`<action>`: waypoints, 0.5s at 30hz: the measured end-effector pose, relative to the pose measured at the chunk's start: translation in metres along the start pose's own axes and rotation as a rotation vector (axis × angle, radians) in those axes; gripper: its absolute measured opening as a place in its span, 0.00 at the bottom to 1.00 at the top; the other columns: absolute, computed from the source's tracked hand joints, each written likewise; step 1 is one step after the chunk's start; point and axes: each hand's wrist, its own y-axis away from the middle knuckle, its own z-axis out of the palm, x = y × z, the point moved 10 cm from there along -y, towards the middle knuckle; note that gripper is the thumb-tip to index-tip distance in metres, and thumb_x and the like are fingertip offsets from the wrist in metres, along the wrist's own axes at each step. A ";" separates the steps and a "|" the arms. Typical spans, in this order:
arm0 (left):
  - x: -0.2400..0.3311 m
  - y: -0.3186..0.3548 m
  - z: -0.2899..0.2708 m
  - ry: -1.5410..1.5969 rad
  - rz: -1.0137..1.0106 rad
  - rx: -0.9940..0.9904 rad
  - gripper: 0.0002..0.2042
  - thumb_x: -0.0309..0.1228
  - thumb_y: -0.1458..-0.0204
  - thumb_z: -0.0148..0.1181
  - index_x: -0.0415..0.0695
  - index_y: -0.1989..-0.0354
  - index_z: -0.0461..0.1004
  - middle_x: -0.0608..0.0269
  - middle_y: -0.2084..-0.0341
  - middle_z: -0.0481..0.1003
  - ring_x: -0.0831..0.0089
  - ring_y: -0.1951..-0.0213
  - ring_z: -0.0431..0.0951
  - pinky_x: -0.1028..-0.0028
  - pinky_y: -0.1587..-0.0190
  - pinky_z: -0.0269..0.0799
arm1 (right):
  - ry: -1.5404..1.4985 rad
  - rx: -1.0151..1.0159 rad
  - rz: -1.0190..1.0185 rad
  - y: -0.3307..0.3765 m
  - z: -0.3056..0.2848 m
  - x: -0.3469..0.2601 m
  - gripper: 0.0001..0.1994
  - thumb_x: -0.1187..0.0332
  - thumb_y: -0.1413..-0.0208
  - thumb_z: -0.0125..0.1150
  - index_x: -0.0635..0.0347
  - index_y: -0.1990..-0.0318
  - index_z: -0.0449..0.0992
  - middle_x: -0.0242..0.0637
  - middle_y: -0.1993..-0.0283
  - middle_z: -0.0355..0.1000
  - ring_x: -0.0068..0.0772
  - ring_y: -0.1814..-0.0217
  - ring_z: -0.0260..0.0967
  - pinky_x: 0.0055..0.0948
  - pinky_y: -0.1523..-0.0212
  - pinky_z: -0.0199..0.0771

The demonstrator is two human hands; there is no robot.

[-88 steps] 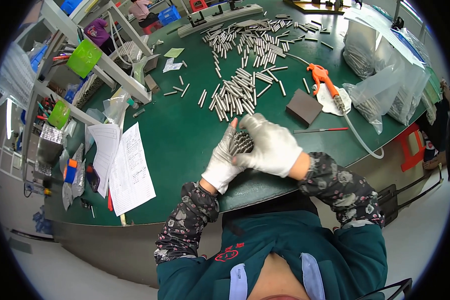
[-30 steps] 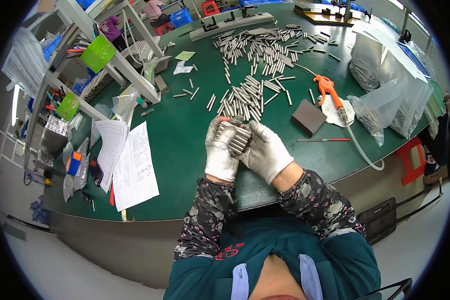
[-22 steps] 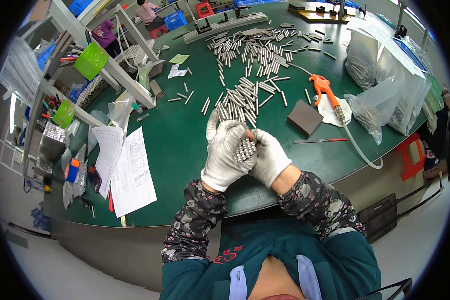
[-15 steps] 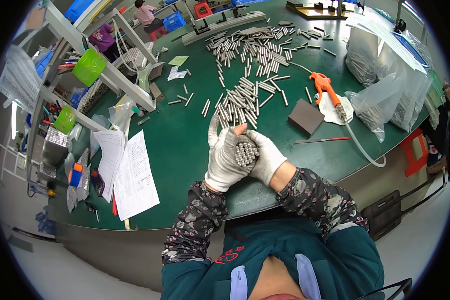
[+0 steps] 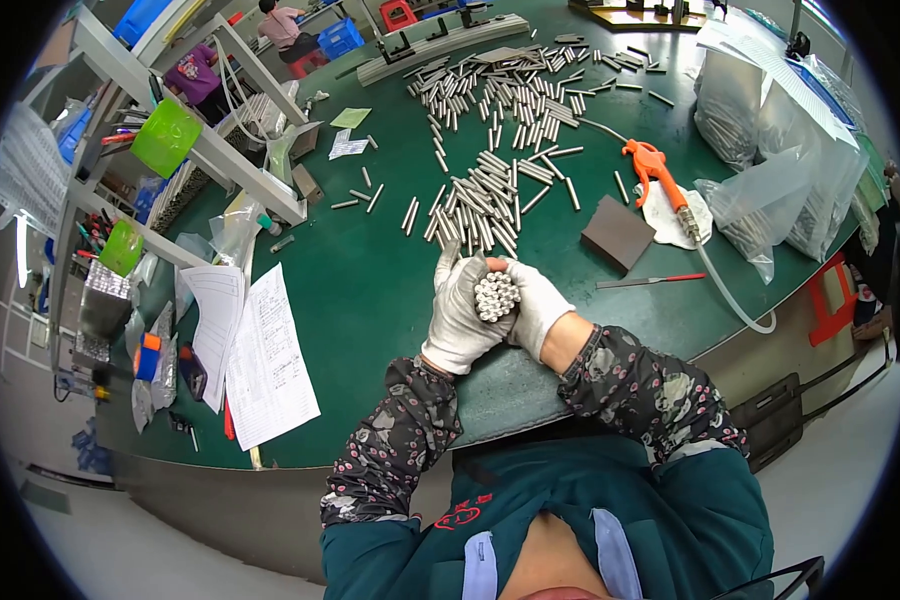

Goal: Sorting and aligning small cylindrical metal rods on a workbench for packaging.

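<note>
A bundle of metal pins (image 5: 496,298) sits between my two gloved hands, its round ends facing me. My left hand (image 5: 464,312) wraps the bundle from the left, and my right hand (image 5: 537,305) closes round its right side. The pins' far ends are hidden by the gloves. Just beyond my fingers lies a loose heap of similar metal pins (image 5: 478,205) on the green table (image 5: 370,300). Farther back spreads a larger scatter of pins (image 5: 510,95).
To the right are a dark block (image 5: 617,234), an orange air gun (image 5: 660,180) with a hose, a red-handled file (image 5: 650,281) and plastic bags of pins (image 5: 760,150). Paper sheets (image 5: 270,360) lie at left beside a grey shelf frame (image 5: 240,165). Two people sit in the background.
Both hands, still around the bundle, have shifted slightly; my left hand has moved a little right and its raised fingers have come down closer to the bundle.
</note>
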 end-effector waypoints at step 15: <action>-0.052 0.029 0.012 0.538 -0.381 -0.019 0.28 0.18 0.62 0.66 0.42 0.51 0.62 0.68 0.64 0.72 0.80 0.64 0.74 0.80 0.59 0.73 | 0.178 -0.042 0.157 0.011 0.012 -0.004 0.17 0.59 0.40 0.44 0.53 0.47 0.66 0.34 0.50 0.69 0.36 0.50 0.68 0.44 0.52 0.72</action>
